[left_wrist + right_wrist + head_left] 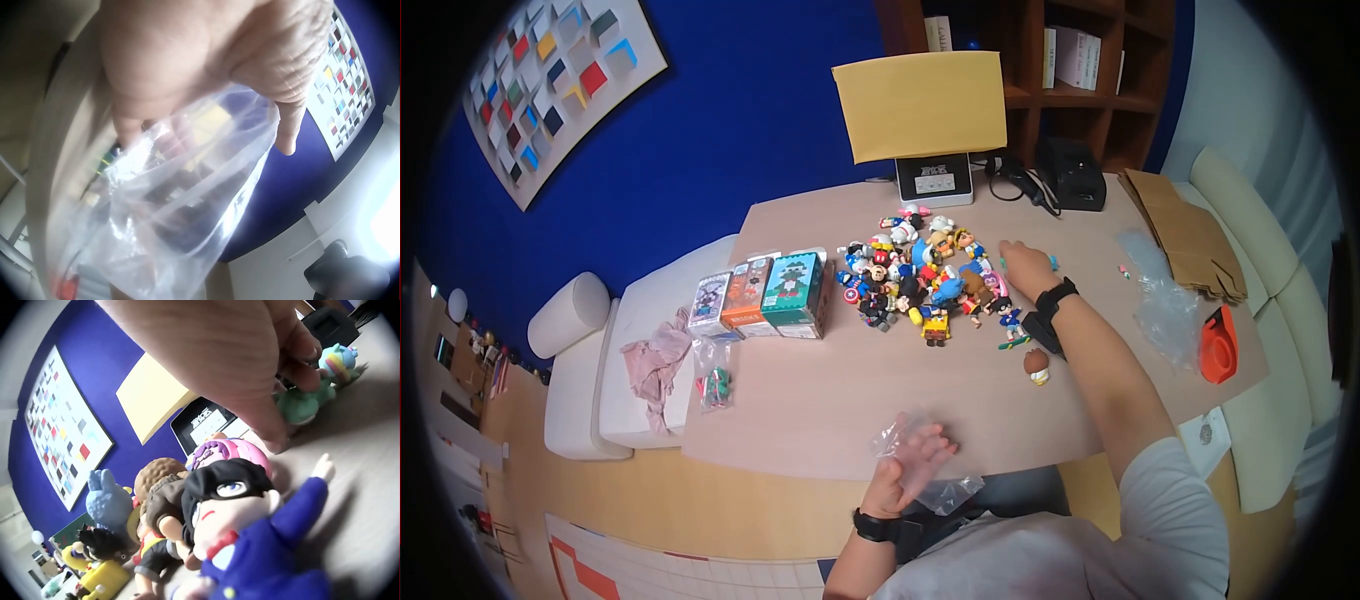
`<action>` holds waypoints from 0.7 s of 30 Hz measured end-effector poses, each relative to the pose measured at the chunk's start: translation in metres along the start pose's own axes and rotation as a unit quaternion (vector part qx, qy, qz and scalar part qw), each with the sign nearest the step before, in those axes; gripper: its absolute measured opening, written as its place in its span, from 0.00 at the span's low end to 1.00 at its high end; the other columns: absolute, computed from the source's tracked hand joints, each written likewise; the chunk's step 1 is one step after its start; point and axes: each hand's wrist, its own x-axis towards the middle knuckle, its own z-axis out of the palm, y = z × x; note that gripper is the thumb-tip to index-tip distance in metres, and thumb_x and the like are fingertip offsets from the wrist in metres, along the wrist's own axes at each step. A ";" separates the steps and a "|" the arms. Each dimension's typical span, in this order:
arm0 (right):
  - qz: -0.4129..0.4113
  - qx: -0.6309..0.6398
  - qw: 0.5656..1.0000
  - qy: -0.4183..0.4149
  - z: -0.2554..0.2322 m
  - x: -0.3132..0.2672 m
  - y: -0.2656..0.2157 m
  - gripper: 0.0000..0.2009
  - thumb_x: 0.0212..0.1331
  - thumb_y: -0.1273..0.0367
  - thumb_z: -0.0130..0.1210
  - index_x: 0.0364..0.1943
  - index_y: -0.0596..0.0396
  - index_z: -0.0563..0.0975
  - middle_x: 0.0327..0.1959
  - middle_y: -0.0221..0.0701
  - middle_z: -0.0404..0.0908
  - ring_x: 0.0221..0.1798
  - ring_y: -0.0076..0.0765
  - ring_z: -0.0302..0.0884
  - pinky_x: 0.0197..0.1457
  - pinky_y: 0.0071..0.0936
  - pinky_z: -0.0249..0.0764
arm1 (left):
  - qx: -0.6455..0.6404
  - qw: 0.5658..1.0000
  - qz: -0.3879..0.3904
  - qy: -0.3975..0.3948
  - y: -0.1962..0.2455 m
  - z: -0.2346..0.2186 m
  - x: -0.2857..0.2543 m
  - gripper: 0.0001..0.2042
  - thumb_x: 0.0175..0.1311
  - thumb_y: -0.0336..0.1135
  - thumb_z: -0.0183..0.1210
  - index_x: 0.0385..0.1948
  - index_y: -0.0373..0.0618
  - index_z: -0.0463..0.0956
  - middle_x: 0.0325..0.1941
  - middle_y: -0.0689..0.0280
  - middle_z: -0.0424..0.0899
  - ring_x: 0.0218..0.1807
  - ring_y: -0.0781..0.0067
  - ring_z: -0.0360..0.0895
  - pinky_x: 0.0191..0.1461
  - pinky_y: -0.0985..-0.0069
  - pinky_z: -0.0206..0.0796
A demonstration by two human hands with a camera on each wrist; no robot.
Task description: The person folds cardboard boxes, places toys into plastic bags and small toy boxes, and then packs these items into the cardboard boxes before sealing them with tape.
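Note:
A clear plastic bag (169, 206) hangs from my left hand (915, 460), near the table's front edge. The fingers show through the film, and the thumb lies by the bag's mouth. Past the right side of the toy pile, my right hand (1028, 270) pinches a small green figurine (300, 405) low over the tabletop. A rainbow-striped blue figurine (339, 362) lies just beyond its fingers. Close to the right wrist is a masked figurine in a blue suit (250, 544). A brown-haired figurine (1037, 366) lies nearer the front.
Many figurines (920, 270) are heaped mid-table. Three toy boxes (795, 290) and a bagged green toy (716, 386) are on the left. At right lie an empty bag (1168, 325), brown paper bags (1185, 235) and an orange tape dispenser (1218, 345). A yellow-covered screen (922, 108) stands behind.

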 end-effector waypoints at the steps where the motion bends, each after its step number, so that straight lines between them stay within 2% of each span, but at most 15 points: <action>1: 0.007 0.007 1.000 -0.005 0.000 -0.002 0.003 0.09 0.54 0.71 0.46 0.40 0.53 0.70 0.36 0.45 0.77 0.38 0.50 0.77 0.42 0.41 0.73 | 0.002 1.000 -0.003 -0.004 0.000 -0.001 -0.001 0.32 0.51 0.47 0.64 0.60 0.64 0.61 0.59 0.57 0.67 0.59 0.59 0.66 0.66 0.54 0.50; 2: 0.022 0.037 0.999 -0.003 -0.002 -0.004 0.007 0.09 0.53 0.71 0.47 0.39 0.56 0.70 0.37 0.47 0.77 0.38 0.53 0.77 0.42 0.43 0.72 | 0.003 1.000 -0.004 -0.006 0.000 -0.004 -0.001 0.32 0.51 0.47 0.64 0.60 0.64 0.61 0.59 0.56 0.67 0.60 0.58 0.65 0.67 0.54 0.49; 5: 0.026 0.212 0.977 -0.012 -0.057 -0.030 -0.008 0.10 0.53 0.73 0.50 0.40 0.58 0.69 0.39 0.44 0.78 0.40 0.46 0.78 0.42 0.36 0.73 | 0.044 0.999 -0.002 -0.002 0.000 -0.002 -0.002 0.34 0.51 0.52 0.62 0.62 0.66 0.58 0.59 0.57 0.66 0.59 0.59 0.66 0.66 0.54 0.50; 6: -0.003 0.332 0.943 -0.025 -0.070 -0.039 -0.016 0.12 0.54 0.74 0.51 0.42 0.58 0.68 0.39 0.40 0.77 0.42 0.39 0.77 0.44 0.32 0.73 | 0.063 0.998 -0.002 0.002 0.000 0.000 -0.002 0.35 0.52 0.54 0.61 0.62 0.66 0.56 0.59 0.58 0.66 0.59 0.60 0.66 0.65 0.54 0.51; 7: -0.027 0.448 0.893 -0.038 -0.083 -0.051 -0.026 0.13 0.54 0.75 0.53 0.44 0.58 0.68 0.40 0.36 0.77 0.44 0.33 0.76 0.45 0.27 0.72 | 0.045 0.999 -0.015 -0.013 0.000 0.003 -0.002 0.35 0.52 0.52 0.61 0.63 0.66 0.56 0.60 0.56 0.65 0.59 0.58 0.66 0.65 0.54 0.51; 8: -0.008 0.575 0.812 -0.099 -0.104 -0.069 -0.045 0.14 0.55 0.76 0.53 0.46 0.57 0.67 0.41 0.33 0.76 0.46 0.28 0.74 0.47 0.24 0.71 | 0.028 0.999 -0.028 -0.033 0.001 0.005 0.001 0.35 0.52 0.50 0.62 0.63 0.66 0.55 0.60 0.55 0.64 0.59 0.57 0.66 0.65 0.55 0.52; 9: 0.014 0.687 0.711 -0.153 -0.120 -0.087 -0.064 0.15 0.55 0.77 0.53 0.48 0.57 0.67 0.43 0.30 0.74 0.47 0.23 0.72 0.48 0.21 0.69 | 0.011 0.998 -0.043 -0.055 0.000 0.007 0.003 0.35 0.52 0.48 0.63 0.64 0.66 0.54 0.61 0.54 0.63 0.59 0.55 0.65 0.64 0.56 0.53; 12: -0.063 0.731 0.646 -0.210 -0.127 -0.124 -0.094 0.16 0.56 0.77 0.53 0.48 0.58 0.66 0.44 0.31 0.74 0.47 0.23 0.72 0.50 0.22 0.69 | 0.005 0.989 -0.102 -0.105 -0.008 0.017 0.004 0.37 0.52 0.49 0.63 0.64 0.65 0.53 0.61 0.52 0.63 0.58 0.53 0.67 0.62 0.57 0.56; 15: -0.116 0.776 0.563 -0.259 -0.114 -0.144 -0.113 0.16 0.54 0.78 0.55 0.48 0.59 0.66 0.44 0.31 0.73 0.47 0.23 0.72 0.50 0.22 0.69 | 0.015 0.981 -0.152 -0.118 -0.004 0.035 0.007 0.39 0.50 0.51 0.64 0.64 0.57 0.54 0.61 0.50 0.62 0.57 0.53 0.67 0.61 0.57 0.57; 18: -0.150 0.739 0.567 -0.332 -0.103 -0.152 -0.118 0.17 0.54 0.78 0.55 0.48 0.60 0.66 0.45 0.31 0.73 0.46 0.23 0.72 0.48 0.20 0.70 | 0.010 0.978 -0.171 -0.122 -0.008 0.032 0.002 0.41 0.47 0.52 0.65 0.63 0.50 0.54 0.60 0.51 0.63 0.55 0.53 0.69 0.59 0.57 0.59; 21: -0.160 0.692 0.584 -0.392 -0.100 -0.159 -0.118 0.16 0.55 0.76 0.55 0.48 0.60 0.67 0.40 0.31 0.75 0.43 0.23 0.73 0.45 0.18 0.70 | -0.035 0.981 -0.166 -0.098 -0.011 0.034 -0.002 0.41 0.47 0.52 0.66 0.62 0.46 0.54 0.59 0.52 0.64 0.54 0.55 0.70 0.59 0.55 0.59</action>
